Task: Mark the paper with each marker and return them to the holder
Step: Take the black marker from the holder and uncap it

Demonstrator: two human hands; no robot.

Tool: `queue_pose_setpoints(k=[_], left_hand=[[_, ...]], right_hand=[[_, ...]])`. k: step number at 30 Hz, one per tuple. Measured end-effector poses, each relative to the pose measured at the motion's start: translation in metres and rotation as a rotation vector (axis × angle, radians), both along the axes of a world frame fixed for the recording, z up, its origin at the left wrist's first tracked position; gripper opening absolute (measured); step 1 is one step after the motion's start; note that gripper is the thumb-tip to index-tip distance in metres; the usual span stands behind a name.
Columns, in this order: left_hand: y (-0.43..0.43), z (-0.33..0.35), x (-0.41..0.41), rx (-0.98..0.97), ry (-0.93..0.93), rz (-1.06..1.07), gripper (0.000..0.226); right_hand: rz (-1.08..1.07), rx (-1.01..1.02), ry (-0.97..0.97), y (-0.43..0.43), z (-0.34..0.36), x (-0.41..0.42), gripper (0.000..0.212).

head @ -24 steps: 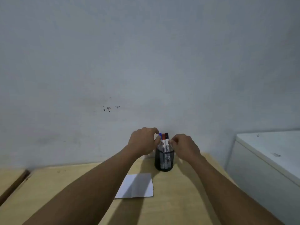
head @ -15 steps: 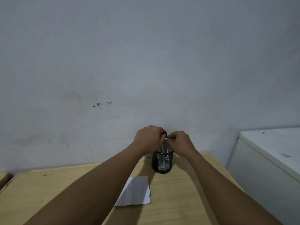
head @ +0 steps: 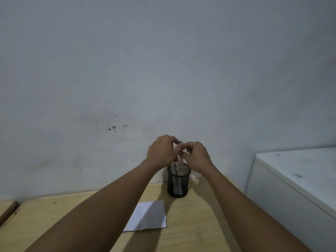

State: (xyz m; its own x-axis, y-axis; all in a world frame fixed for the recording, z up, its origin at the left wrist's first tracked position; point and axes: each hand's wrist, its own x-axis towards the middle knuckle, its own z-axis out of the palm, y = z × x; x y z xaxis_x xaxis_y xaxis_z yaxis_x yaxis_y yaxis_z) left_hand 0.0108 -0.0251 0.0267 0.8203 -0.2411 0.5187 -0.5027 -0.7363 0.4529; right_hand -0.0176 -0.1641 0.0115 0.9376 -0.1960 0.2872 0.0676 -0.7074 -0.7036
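A black mesh holder (head: 178, 182) stands on the wooden table near the wall, with white-bodied markers (head: 177, 170) upright inside it. Both hands meet just above the holder. My left hand (head: 161, 151) is closed around the marker tops, and a black cap tip (head: 180, 142) pokes out above its fingers. My right hand (head: 195, 154) pinches at the same markers from the right. Which marker each hand grips is hidden by the fingers. A white sheet of paper (head: 148, 215) lies flat on the table in front of the holder, partly under my left forearm.
The wooden table (head: 190, 224) ends at the grey wall just behind the holder. A white cabinet (head: 294, 179) stands higher than the table at the right. A second wooden surface (head: 6, 208) shows at the far left, past a gap.
Both hands have closed in over the marker tops and now touch each other. The blue and red caps seen earlier are covered by the fingers. The camera view has shifted slightly.
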Motion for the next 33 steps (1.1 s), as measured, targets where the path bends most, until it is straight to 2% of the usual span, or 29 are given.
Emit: queue_pose_setpoints(k=[2,5,7,12,17,20,24,28,33], left_hand=[[0.006,0.019,-0.012,-0.053,-0.022,0.006,0.031],[0.02,0.041,-0.031,-0.118,-0.037,0.03,0.028],[0.032,0.055,-0.043,-0.163,-0.052,0.044,0.027],[0.073,0.082,-0.077,-0.266,-0.033,0.051,0.024],[0.111,0.098,-0.11,-0.406,0.013,0.019,0.027],[0.131,0.104,-0.126,-0.415,0.033,0.047,0.027],[0.151,0.107,-0.135,-0.415,0.022,0.13,0.027],[0.164,0.104,-0.138,-0.389,0.001,0.217,0.029],[0.174,0.09,-0.132,-0.409,0.011,0.295,0.034]], right_hand=[[0.021,-0.021,-0.034,0.008,0.019,-0.012,0.026],[0.067,0.012,-0.092,0.024,0.042,-0.029,0.014],[0.12,0.079,-0.134,0.035,0.053,-0.041,0.013],[0.282,0.136,-0.122,0.072,0.073,-0.074,0.019],[0.315,0.17,-0.145,0.109,0.087,-0.096,0.017],[0.335,0.199,-0.14,0.127,0.094,-0.108,0.012],[0.323,0.191,-0.15,0.156,0.099,-0.118,0.026],[0.277,0.165,-0.148,0.179,0.098,-0.12,0.029],[0.142,0.025,-0.203,0.198,0.083,-0.112,0.044]])
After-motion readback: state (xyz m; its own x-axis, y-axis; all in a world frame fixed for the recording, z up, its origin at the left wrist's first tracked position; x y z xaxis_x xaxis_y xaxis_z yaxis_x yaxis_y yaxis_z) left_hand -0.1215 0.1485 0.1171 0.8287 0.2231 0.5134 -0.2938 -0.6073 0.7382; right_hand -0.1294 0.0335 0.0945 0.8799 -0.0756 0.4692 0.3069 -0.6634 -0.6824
